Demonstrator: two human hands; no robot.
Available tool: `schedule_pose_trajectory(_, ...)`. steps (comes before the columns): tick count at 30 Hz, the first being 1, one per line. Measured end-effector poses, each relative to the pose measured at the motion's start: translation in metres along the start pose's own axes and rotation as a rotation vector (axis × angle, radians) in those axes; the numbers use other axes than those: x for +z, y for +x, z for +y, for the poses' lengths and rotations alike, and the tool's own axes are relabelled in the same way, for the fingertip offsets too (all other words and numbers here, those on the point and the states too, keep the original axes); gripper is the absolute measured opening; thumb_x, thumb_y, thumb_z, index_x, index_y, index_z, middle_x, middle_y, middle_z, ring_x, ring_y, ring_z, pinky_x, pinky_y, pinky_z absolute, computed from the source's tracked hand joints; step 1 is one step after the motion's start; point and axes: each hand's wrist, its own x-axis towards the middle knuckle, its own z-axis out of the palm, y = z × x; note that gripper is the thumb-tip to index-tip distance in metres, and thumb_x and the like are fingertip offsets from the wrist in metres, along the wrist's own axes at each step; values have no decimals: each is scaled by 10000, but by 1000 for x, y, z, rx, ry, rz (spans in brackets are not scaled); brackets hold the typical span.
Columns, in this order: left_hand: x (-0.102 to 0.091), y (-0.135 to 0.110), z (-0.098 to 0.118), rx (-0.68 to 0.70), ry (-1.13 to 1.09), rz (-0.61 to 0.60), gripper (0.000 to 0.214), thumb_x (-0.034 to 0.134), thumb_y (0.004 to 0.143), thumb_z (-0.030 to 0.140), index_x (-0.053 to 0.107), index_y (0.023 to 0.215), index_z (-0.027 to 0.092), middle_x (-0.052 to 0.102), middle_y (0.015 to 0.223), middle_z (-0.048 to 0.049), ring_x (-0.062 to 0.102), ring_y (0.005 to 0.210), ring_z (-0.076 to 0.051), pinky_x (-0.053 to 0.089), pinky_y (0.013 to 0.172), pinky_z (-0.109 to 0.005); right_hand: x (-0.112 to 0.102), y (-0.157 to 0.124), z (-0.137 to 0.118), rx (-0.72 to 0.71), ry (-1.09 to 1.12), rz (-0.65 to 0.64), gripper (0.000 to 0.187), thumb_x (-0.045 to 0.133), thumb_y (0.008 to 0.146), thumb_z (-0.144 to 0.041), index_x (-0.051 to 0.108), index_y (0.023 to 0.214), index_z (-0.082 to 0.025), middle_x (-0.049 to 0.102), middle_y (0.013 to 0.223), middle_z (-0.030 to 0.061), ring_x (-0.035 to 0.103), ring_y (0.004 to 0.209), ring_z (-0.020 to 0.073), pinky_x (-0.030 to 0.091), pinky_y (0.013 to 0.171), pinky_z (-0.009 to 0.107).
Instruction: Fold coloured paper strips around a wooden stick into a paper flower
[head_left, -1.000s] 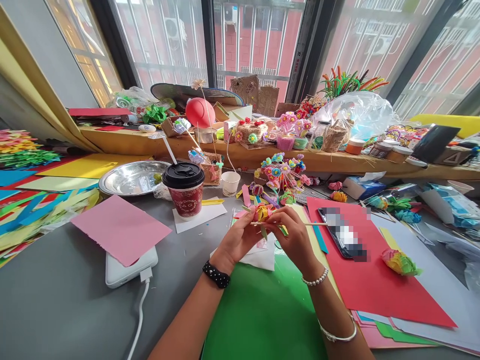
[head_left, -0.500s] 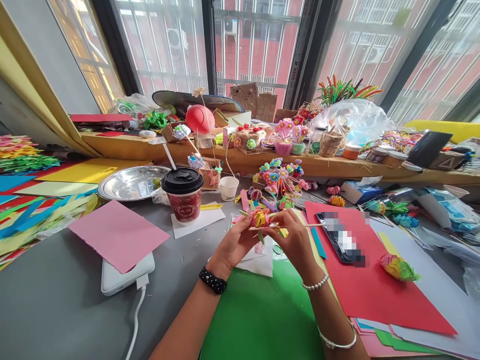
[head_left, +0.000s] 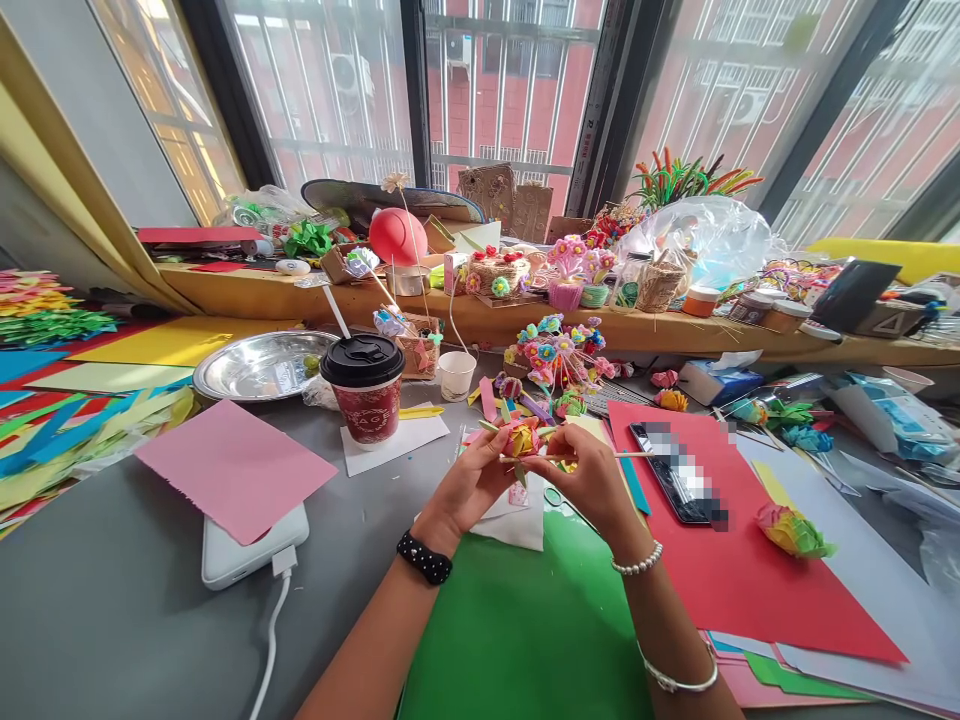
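Between my two hands is a small paper flower (head_left: 523, 438) with yellow and pink-red petals and green leaf strips around it. My left hand (head_left: 471, 482) grips the flower from its left side, thumb and fingers closed on it. A thin pale wooden stick (head_left: 631, 455) runs across just below the petals, and my right hand (head_left: 585, 468) pinches it. The stick's right end points toward the phone. Below my hands lie a white paper piece (head_left: 517, 530) and a green sheet (head_left: 525, 630).
A lidded paper cup (head_left: 367, 400) with a straw stands left of my hands, near a metal plate (head_left: 247, 372). Pink paper (head_left: 236, 470) covers a white power bank (head_left: 259, 555). To the right, a phone (head_left: 667, 480) and another paper flower (head_left: 791, 530) rest on red paper (head_left: 757, 590).
My right hand has shifted slightly right, and more of the green strips beside the flower shows. The flower stays in my left hand and the stick in my right.
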Motion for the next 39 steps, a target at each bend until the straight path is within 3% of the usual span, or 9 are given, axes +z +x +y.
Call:
schedule_pose_trajectory(21,1,-2,0,2,5,-36,180,475,802,221,577,919,131,602,918,-72,554,811,-137,420,746,-260,1,-1,-5,1,126,68,243,608,682,-387,467,667,-189,516,714,14,507,676,153,454,643,306)
schedule_pose_trajectory(39,3,-3,2,-21,-7,-7,161,502,783,238,598,885,158,622,836,-41,561,717,-120,432,684,-256,4,-1,-5,4,91,96,264,639,650,-389,466,669,-190,515,678,0,485,629,139,432,586,274)
